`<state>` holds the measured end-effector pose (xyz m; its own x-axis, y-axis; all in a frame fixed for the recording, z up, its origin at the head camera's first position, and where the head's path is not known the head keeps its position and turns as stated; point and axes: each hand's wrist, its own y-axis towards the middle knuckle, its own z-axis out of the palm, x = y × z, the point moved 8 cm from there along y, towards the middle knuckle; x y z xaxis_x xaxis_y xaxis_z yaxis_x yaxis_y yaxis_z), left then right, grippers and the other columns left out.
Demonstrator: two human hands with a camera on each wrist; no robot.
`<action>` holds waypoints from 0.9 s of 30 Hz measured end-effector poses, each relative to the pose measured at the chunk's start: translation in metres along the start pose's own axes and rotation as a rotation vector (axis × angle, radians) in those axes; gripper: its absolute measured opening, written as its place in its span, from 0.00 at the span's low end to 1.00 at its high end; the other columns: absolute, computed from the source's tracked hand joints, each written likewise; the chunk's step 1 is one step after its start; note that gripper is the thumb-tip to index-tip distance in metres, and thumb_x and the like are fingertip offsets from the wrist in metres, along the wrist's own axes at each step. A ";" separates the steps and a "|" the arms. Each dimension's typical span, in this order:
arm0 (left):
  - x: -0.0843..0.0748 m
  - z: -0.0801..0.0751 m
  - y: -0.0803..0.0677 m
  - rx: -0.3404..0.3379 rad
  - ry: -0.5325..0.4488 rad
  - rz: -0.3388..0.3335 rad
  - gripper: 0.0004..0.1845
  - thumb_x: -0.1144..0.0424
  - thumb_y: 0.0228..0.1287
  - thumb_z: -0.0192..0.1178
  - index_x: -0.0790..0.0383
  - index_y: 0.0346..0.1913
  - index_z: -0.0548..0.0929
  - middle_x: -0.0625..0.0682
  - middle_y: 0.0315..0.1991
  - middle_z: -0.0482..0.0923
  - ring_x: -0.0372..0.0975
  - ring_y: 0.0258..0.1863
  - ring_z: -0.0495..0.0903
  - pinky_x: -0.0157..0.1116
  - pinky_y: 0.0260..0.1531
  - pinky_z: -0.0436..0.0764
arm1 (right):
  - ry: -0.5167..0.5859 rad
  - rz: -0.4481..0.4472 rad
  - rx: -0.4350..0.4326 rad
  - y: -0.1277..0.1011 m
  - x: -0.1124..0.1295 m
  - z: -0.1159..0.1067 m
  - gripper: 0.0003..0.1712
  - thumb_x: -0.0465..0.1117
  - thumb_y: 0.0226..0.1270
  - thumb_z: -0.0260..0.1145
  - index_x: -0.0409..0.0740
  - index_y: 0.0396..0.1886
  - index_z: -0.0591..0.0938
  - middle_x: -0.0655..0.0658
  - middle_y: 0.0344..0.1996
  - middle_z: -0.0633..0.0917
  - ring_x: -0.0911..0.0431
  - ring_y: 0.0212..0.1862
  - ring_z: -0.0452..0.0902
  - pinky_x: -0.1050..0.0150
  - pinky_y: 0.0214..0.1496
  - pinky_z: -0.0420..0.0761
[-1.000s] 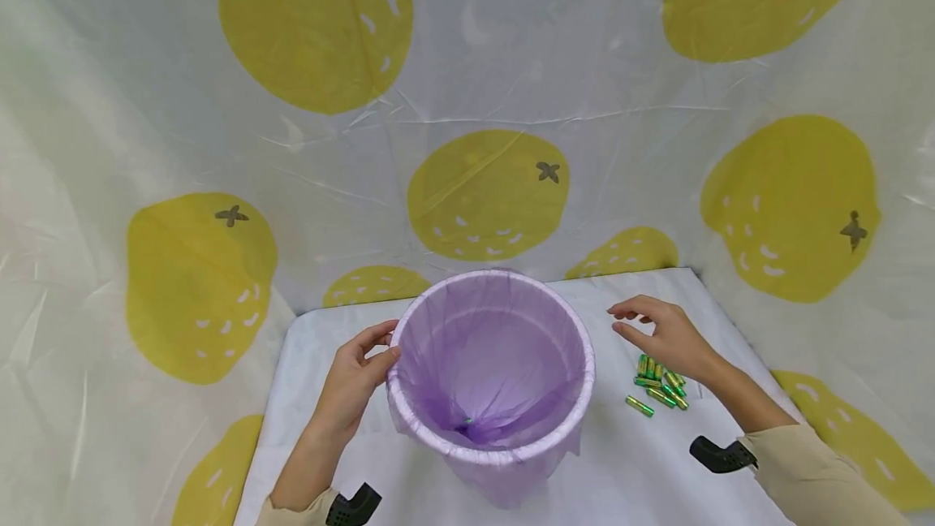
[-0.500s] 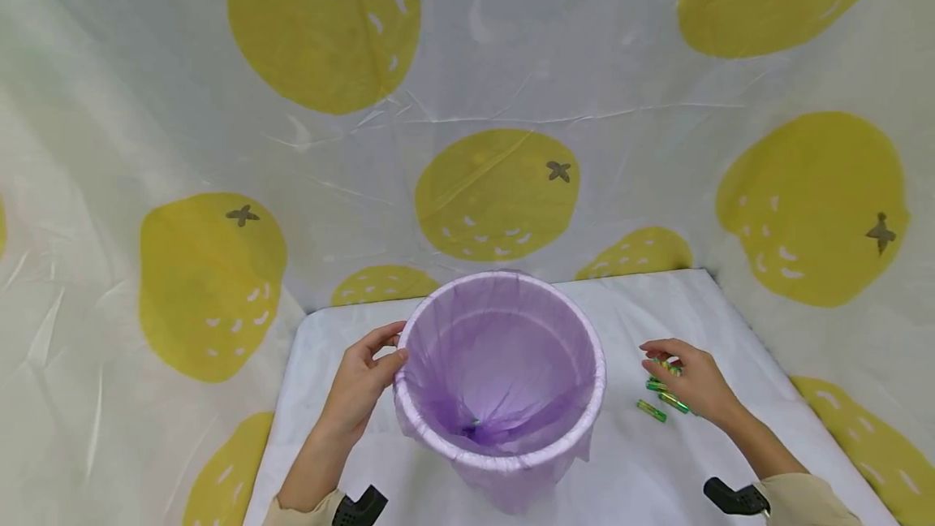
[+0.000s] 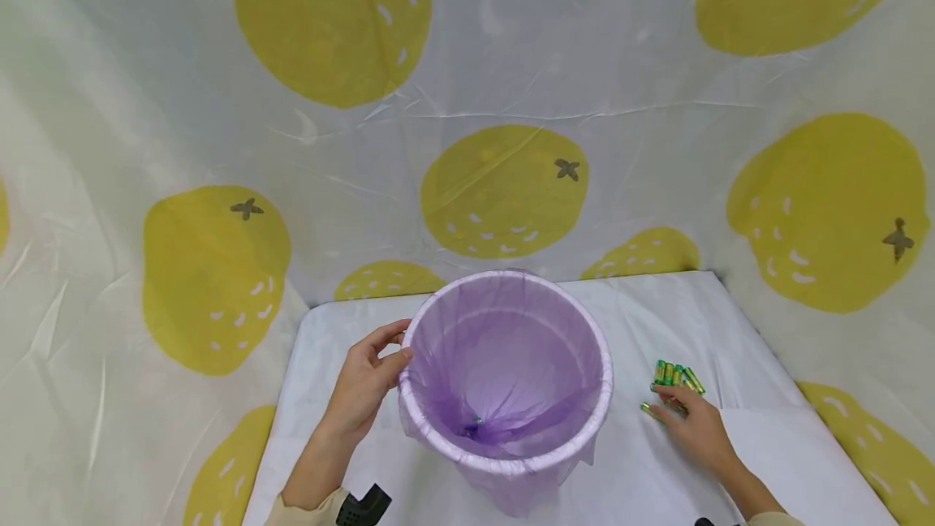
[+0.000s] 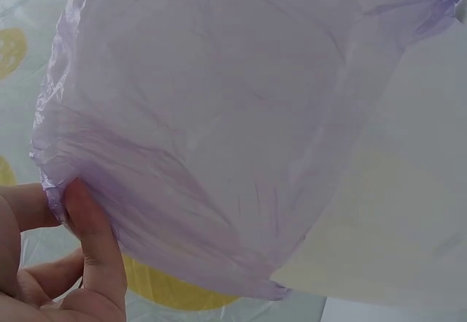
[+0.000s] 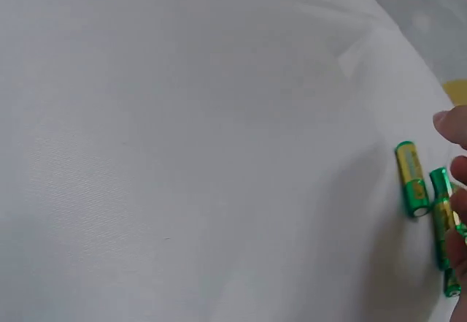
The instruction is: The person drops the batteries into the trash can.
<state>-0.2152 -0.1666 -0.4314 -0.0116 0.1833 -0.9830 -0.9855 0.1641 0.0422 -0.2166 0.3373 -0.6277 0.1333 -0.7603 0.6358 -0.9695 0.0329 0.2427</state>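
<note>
My left hand [image 3: 363, 390] pinches the rim of a round waste bin [image 3: 511, 463], thumb outside and fingers at the edge. A thin purple bin liner [image 3: 504, 364] lines the bin and folds over its rim; the left wrist view shows the liner [image 4: 197, 117] close up. Deep in the bin, a small green spot [image 3: 479, 421] shows. My right hand [image 3: 694, 428] reaches low over green and gold batteries [image 3: 669, 372], fingers slightly bent and thumb apart. A single battery [image 5: 413, 179] lies near its fingers in the right wrist view. Some batteries are hidden beneath the hand.
A white cloth covers the table [image 3: 628, 477]. Behind and on both sides hangs a pale curtain [image 3: 643, 177] with yellow fruit prints. The batteries lie to the bin's right.
My right hand has moved down and toward me, from beside the bin to over the nearer batteries. The left hand keeps hold of the rim. The head view has shifted slightly.
</note>
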 end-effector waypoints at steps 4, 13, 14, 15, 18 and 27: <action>0.000 0.000 0.000 0.000 -0.004 0.006 0.25 0.75 0.72 0.59 0.75 0.70 0.71 0.62 0.53 0.68 0.43 0.40 0.86 0.34 0.34 0.85 | -0.030 -0.029 -0.024 -0.009 -0.010 0.012 0.19 0.38 0.57 0.82 0.43 0.47 0.88 0.46 0.42 0.87 0.53 0.43 0.82 0.75 0.43 0.75; 0.000 0.003 0.001 0.005 -0.015 0.015 0.25 0.75 0.72 0.59 0.75 0.70 0.71 0.61 0.52 0.68 0.42 0.38 0.85 0.33 0.33 0.84 | -0.097 -0.128 -0.066 -0.013 -0.012 0.023 0.12 0.29 0.57 0.78 0.40 0.42 0.89 0.41 0.41 0.88 0.40 0.44 0.84 0.40 0.45 0.80; 0.001 0.003 0.001 0.006 -0.014 0.017 0.25 0.75 0.72 0.59 0.75 0.70 0.71 0.62 0.52 0.68 0.42 0.38 0.85 0.33 0.33 0.85 | -0.098 -0.139 -0.071 -0.013 -0.011 0.022 0.12 0.29 0.57 0.78 0.40 0.41 0.89 0.40 0.41 0.88 0.39 0.44 0.84 0.39 0.45 0.79; 0.001 0.002 0.001 0.004 -0.014 0.018 0.25 0.75 0.72 0.59 0.75 0.70 0.71 0.62 0.52 0.68 0.42 0.38 0.86 0.33 0.33 0.85 | -0.097 -0.150 -0.072 -0.013 -0.010 0.022 0.12 0.29 0.56 0.78 0.40 0.41 0.90 0.40 0.41 0.88 0.39 0.44 0.84 0.39 0.45 0.79; 0.001 0.002 0.000 0.001 -0.025 0.019 0.25 0.75 0.72 0.59 0.75 0.69 0.71 0.62 0.52 0.68 0.43 0.39 0.86 0.34 0.34 0.85 | -0.096 -0.167 -0.066 -0.011 -0.006 0.020 0.13 0.28 0.55 0.79 0.39 0.41 0.90 0.40 0.40 0.88 0.39 0.44 0.84 0.40 0.46 0.79; 0.003 0.000 0.000 0.000 -0.049 0.015 0.25 0.75 0.72 0.59 0.76 0.69 0.71 0.60 0.51 0.67 0.42 0.38 0.85 0.34 0.35 0.85 | -0.068 -0.190 -0.079 0.000 0.007 0.009 0.14 0.29 0.56 0.79 0.42 0.43 0.90 0.39 0.42 0.88 0.39 0.46 0.84 0.57 0.46 0.80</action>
<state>-0.2149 -0.1657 -0.4341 -0.0181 0.2328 -0.9723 -0.9853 0.1609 0.0569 -0.2171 0.3264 -0.6298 0.2954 -0.7996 0.5228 -0.9087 -0.0662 0.4121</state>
